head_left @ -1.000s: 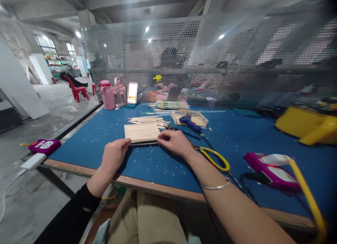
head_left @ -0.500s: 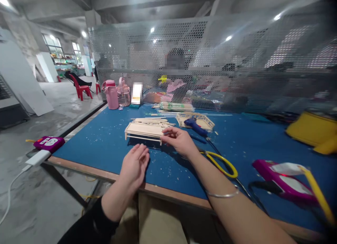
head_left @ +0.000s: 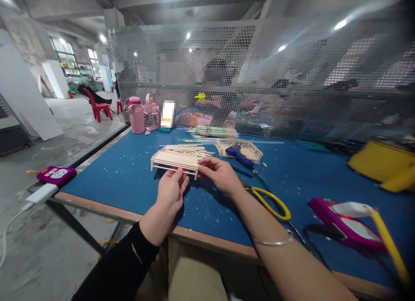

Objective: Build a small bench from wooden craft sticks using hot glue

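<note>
A small bench-like model of pale wooden sticks (head_left: 175,158), with a flat slatted top, short legs and a thin front rail, is between my hands just above the blue tabletop. My right hand (head_left: 220,175) pinches its right end near the corner leg. The thumb and fingers of my left hand (head_left: 171,190) close on the front rail from below; the fingertips are partly hidden. Loose sticks (head_left: 188,149) lie right behind the model. A blue glue gun (head_left: 240,156) rests against a six-sided stick frame (head_left: 256,150), beyond my right hand.
Yellow-handled cutters (head_left: 272,202) lie beside my right forearm. Purple power strips sit at the right (head_left: 346,227) and left edge (head_left: 56,176). A pink thermos (head_left: 137,116), a bagged stick bundle (head_left: 216,131) and a perforated screen (head_left: 259,76) stand or lie behind. A person sits beyond the screen.
My left hand has moved up and forward from beside the model to its front rail, and its fingers have closed there. My right hand keeps its hold on the right end.
</note>
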The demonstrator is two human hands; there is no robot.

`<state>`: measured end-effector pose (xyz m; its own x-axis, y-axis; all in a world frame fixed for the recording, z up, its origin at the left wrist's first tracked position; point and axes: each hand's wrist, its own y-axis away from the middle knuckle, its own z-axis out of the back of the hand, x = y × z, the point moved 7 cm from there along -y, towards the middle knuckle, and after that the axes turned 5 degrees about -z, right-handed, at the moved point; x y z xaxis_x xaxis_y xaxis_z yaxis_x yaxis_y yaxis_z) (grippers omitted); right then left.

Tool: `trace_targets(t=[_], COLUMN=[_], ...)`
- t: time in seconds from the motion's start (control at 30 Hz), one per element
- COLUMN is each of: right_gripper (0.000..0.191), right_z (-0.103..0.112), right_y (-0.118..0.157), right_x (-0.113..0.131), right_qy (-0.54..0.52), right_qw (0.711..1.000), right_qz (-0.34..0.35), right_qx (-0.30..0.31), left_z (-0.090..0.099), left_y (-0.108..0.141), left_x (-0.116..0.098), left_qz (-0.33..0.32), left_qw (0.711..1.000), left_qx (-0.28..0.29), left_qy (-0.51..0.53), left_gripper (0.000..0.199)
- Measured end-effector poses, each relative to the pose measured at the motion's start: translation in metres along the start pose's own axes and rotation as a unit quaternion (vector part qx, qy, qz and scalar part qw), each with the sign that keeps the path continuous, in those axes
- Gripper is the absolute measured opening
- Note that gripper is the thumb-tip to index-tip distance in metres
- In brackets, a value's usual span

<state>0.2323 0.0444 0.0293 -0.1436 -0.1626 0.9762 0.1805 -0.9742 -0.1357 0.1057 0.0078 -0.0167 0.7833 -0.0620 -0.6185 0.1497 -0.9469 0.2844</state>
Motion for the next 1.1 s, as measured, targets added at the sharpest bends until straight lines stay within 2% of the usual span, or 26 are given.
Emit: trace_targets(t=[0.27, 0.5, 0.63, 0.7, 0.77, 0.83, 0.87, 0.93, 0.97, 1.03, 1.1], right_gripper=[0.031, 0.027, 0.025, 0.023, 0.021, 0.019, 0.017, 0.010, 0.007, 0.007, 0.008], right_z=[-0.003, -0.003, -0.003, -0.004, -0.008, -0.013, -0.016, -0.023, -0.025, -0.025, -0.020], right_y=[0.000, 0.001, 0.003, 0.004, 0.005, 0.006, 0.006, 0.004, 0.003, 0.000, -0.001], right_x=[0.002, 0.006, 0.009, 0.010, 0.009, 0.006, 0.003, -0.004, -0.008, -0.012, -0.015], right_qy=[0.014, 0.030, 0.056, 0.060, 0.059, 0.054, 0.057, 0.082, 0.105, 0.153, 0.196], right_qw=[1.000, 0.999, 0.997, 0.997, 0.997, 0.997, 0.996, 0.993, 0.991, 0.985, 0.978], right_qz=[0.019, 0.044, 0.055, 0.054, 0.046, 0.034, 0.025, 0.006, 0.000, -0.001, -0.015], right_qx=[0.007, 0.002, 0.002, 0.008, 0.026, 0.050, 0.062, 0.080, 0.083, 0.076, 0.074], left_z=[0.001, -0.001, -0.004, -0.006, -0.014, -0.031, -0.041, -0.061, -0.071, -0.087, -0.099], left_y=[-0.004, -0.004, -0.003, -0.003, -0.005, -0.008, -0.009, -0.012, -0.014, -0.016, -0.016], left_x=[0.002, 0.002, -0.002, -0.012, -0.027, -0.043, -0.049, -0.055, -0.055, -0.052, -0.043], left_qz=[0.011, -0.017, -0.069, -0.114, -0.167, -0.210, -0.224, -0.236, -0.244, -0.245, -0.225], left_qw=[1.000, 0.999, 0.995, 0.989, 0.972, 0.928, 0.888, 0.781, 0.715, 0.596, 0.510], left_qx=[0.010, 0.043, 0.062, 0.070, 0.104, 0.171, 0.210, 0.275, 0.305, 0.355, 0.396], left_qy=[0.003, 0.008, -0.021, -0.054, -0.128, -0.258, -0.341, -0.509, -0.579, -0.678, -0.729], left_gripper=[0.005, 0.006, 0.006, 0.009, 0.010, 0.012, 0.013, 0.012, 0.011, 0.010, 0.011])
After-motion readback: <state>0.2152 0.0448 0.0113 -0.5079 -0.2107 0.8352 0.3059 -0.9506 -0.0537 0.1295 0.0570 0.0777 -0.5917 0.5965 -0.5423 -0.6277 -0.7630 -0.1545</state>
